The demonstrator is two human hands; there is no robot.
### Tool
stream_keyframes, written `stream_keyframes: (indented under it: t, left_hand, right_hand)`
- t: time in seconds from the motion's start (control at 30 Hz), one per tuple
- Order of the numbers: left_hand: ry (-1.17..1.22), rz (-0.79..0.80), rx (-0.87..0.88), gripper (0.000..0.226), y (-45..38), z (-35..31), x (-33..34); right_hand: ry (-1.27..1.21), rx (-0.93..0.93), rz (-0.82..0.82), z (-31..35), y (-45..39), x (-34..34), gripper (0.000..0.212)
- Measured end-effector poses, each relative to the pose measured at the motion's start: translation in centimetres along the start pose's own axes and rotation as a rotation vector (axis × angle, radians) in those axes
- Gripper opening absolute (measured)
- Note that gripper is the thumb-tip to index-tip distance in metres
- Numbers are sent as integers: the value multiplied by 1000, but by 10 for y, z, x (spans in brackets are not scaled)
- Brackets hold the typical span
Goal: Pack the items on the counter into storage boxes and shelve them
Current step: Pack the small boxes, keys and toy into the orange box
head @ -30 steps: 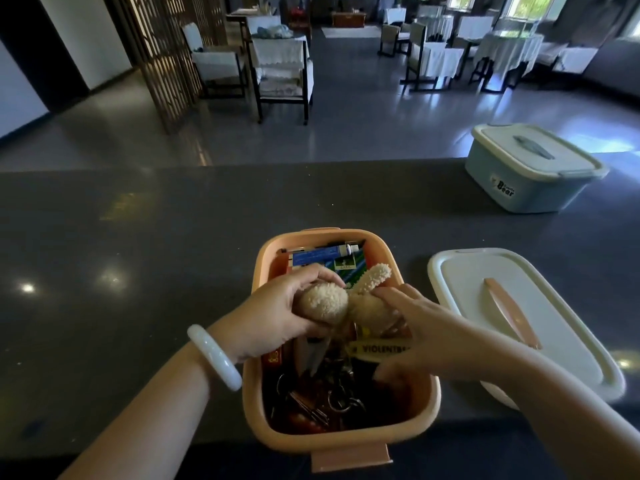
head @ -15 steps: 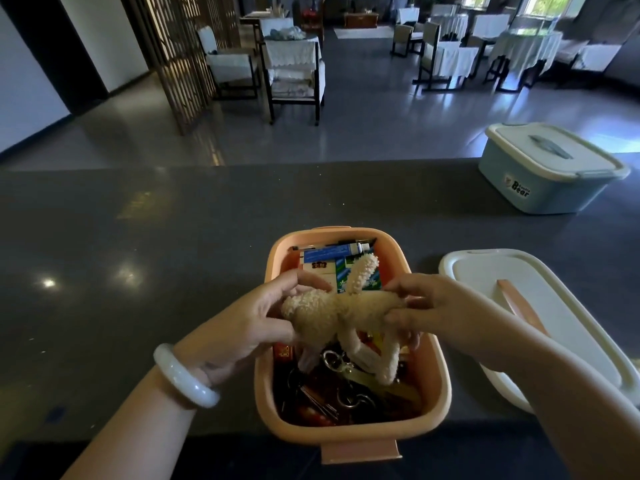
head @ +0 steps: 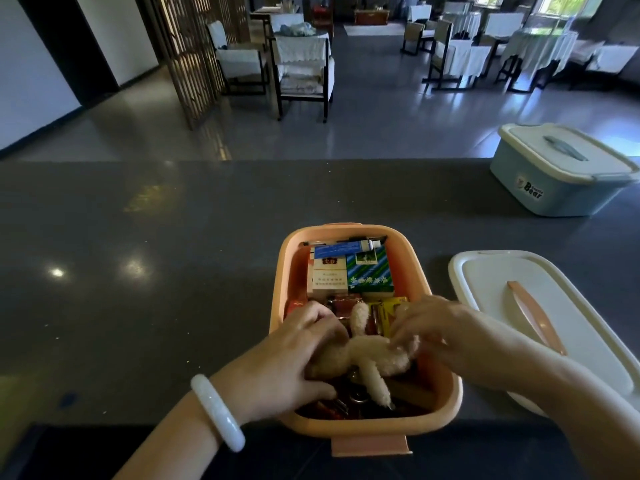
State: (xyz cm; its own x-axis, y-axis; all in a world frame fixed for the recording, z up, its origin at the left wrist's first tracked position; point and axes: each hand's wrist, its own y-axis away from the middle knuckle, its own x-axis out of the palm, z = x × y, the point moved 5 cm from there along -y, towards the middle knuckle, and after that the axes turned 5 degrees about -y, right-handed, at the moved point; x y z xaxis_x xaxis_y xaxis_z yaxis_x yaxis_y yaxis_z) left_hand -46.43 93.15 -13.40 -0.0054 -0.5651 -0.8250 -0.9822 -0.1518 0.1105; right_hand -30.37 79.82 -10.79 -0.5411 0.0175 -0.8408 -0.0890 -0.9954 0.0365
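I saw the left hand [head: 294,362], a pale bangle [head: 217,412] on its wrist, curled round one end of the cream fuzzy plush toy [head: 367,355], which lay low inside the open orange plastic storage box [head: 363,424] on the dark counter [head: 138,271]. The right hand [head: 436,330] pinched the toy's other end. Just right lay the box's white lid [head: 571,327]; farther off stood a closed blue box [head: 561,174].

Dim wide-angle view, window light behind, glare spots on counter [head: 138,289]
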Motion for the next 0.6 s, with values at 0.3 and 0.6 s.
stream_keyframes:
  t: [0.3, 0.6]
  left_hand:
    - [-20, -63, -21, 52, 0, 6, 4]
    - [-13, -209, -45, 47, 1, 9, -8]
  right_hand:
    - [3, 117, 185, 0, -16, 11, 12]
    - [-78, 29, -21, -3, -33, 8, 30]
